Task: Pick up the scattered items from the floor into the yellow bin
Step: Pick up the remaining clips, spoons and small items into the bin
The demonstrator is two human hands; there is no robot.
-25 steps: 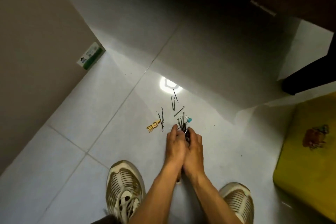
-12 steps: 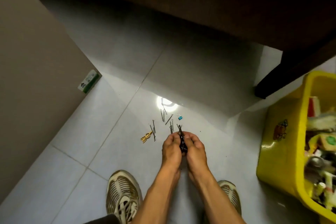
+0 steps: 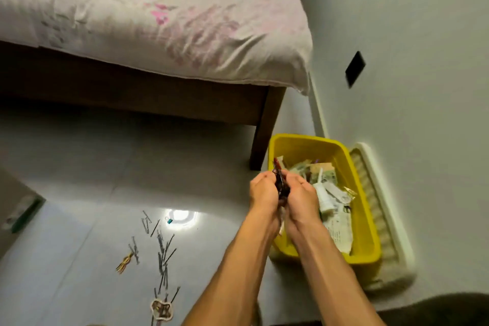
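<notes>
Tiled floor, bed, possibly hairpins scattered.

Left hand and right hand cupped together around a dark bundle of hairpins over the near-left edge of the yellow bin, loose hairpins scattered on the tiled floor, bed behind
</notes>
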